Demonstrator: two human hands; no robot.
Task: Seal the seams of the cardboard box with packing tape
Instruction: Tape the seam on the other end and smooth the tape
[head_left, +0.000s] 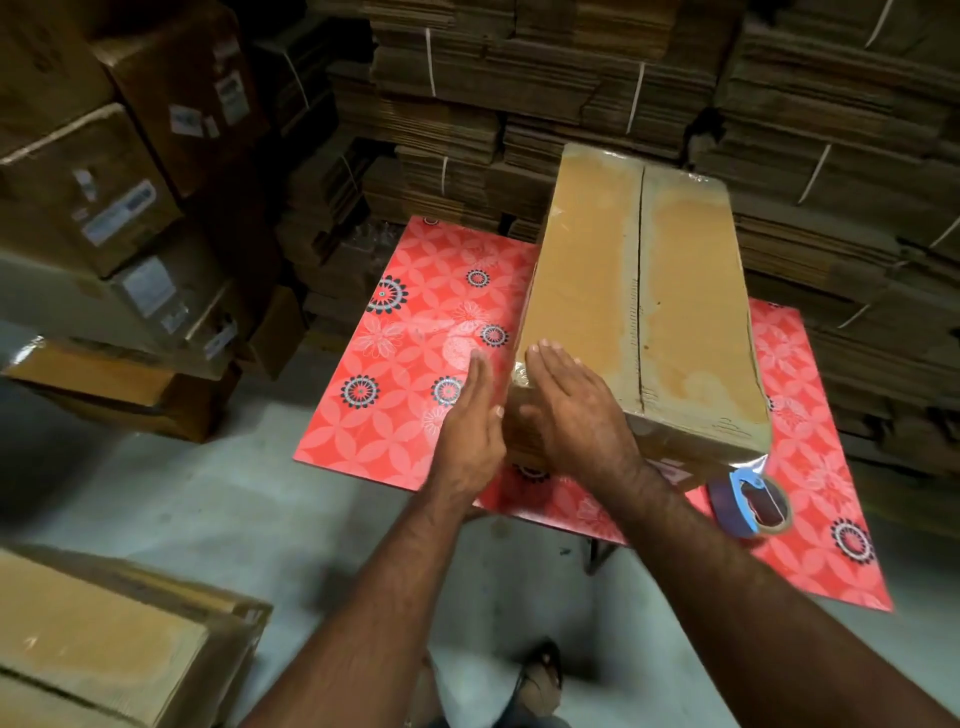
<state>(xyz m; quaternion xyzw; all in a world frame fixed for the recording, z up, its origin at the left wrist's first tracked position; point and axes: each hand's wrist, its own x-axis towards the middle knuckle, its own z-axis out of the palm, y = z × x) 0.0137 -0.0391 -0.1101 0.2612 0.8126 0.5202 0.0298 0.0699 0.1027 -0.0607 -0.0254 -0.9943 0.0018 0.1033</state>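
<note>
Resting on a red floral-patterned table (405, 364), one long cardboard box (644, 312). Right hand (571, 410) flat on its near left corner, fingers straight. Left hand (470, 421) beside that corner, fingers straight, holding nothing. Blue tape dispenser (750, 504) at its near end.

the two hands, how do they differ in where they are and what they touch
The right hand lies palm-down on the cardboard box's near left corner; the left hand stands on edge beside the box, over the red table. Whether the left touches the box is unclear. Both have straight fingers and hold nothing.
</note>
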